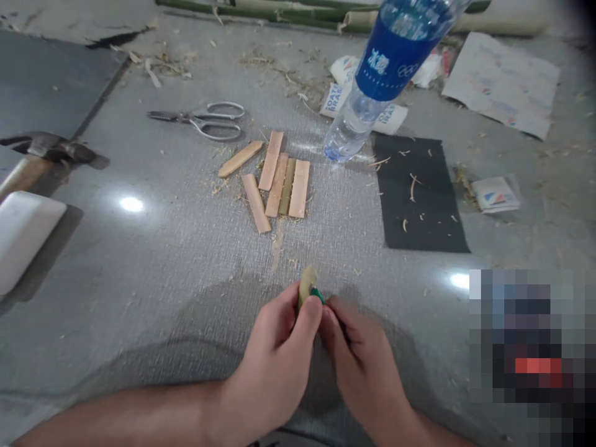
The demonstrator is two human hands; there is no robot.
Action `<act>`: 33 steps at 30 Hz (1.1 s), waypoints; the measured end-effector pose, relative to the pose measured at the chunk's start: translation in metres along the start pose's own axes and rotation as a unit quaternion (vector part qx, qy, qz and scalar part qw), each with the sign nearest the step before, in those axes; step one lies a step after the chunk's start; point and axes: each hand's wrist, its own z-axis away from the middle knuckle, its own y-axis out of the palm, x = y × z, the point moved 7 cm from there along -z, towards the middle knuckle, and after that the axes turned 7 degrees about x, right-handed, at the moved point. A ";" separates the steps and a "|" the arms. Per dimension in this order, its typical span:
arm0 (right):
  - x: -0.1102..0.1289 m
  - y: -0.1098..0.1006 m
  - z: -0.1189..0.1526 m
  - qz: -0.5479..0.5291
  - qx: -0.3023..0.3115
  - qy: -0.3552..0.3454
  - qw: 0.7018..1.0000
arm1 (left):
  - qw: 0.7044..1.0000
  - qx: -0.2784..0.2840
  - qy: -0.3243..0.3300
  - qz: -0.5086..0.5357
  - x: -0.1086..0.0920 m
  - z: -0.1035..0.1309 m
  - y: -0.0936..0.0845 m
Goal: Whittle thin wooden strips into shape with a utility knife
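Note:
My left hand (282, 347) is closed around a pale yellow-green strip (306, 282), whose rounded tip sticks up above the fingers. My right hand (356, 347), slightly blurred, pinches a small green tool (317, 294) that touches the strip beside my left thumb; most of the tool is hidden by the fingers. Beyond my hands lie several flat wooden strips, among them a reddish one (270, 160), a pale one (299, 189) and one with a pointed end (241, 159). Shavings are scattered around them.
Silver scissors (216, 121) lie behind the strips. A water bottle (395, 56) stands at the back, near a black sheet (421, 198) and paper packets (496, 194). At left are a hammer (56, 149) and a white box (28, 236). Green stalks (279, 13) line the far edge.

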 end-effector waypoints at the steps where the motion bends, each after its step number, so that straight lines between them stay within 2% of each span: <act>1: 0.002 -0.003 -0.001 0.009 0.011 -0.005 1.000 | 1.000 0.012 -0.002 -0.005 -0.004 -0.001 0.000; 6: 0.012 -0.023 -0.005 0.099 0.049 -0.039 0.993 | 0.995 0.054 0.010 -0.077 -0.017 -0.003 -0.003; 9: 0.016 -0.034 -0.008 0.162 0.048 -0.054 0.984 | 0.983 0.068 0.011 -0.173 -0.024 -0.003 -0.006; 15: 0.024 -0.046 -0.009 0.267 0.058 -0.099 0.957 | 0.920 0.125 0.003 -0.371 -0.041 -0.005 -0.004; 20: 0.028 -0.049 -0.006 0.340 0.051 -0.143 0.928 | 0.883 0.136 -0.014 -0.450 -0.045 -0.001 -0.007; 24: 0.025 -0.048 -0.005 0.354 0.062 -0.146 0.922 | 0.855 0.136 -0.013 -0.500 -0.046 0.001 -0.010; 27: 0.023 -0.045 -0.006 0.322 0.067 -0.132 0.935 | 0.857 0.131 -0.006 -0.499 -0.046 0.000 -0.011; 33: 0.020 -0.037 -0.007 0.202 0.060 -0.095 0.973 | 0.908 0.136 0.027 -0.395 -0.045 -0.001 -0.004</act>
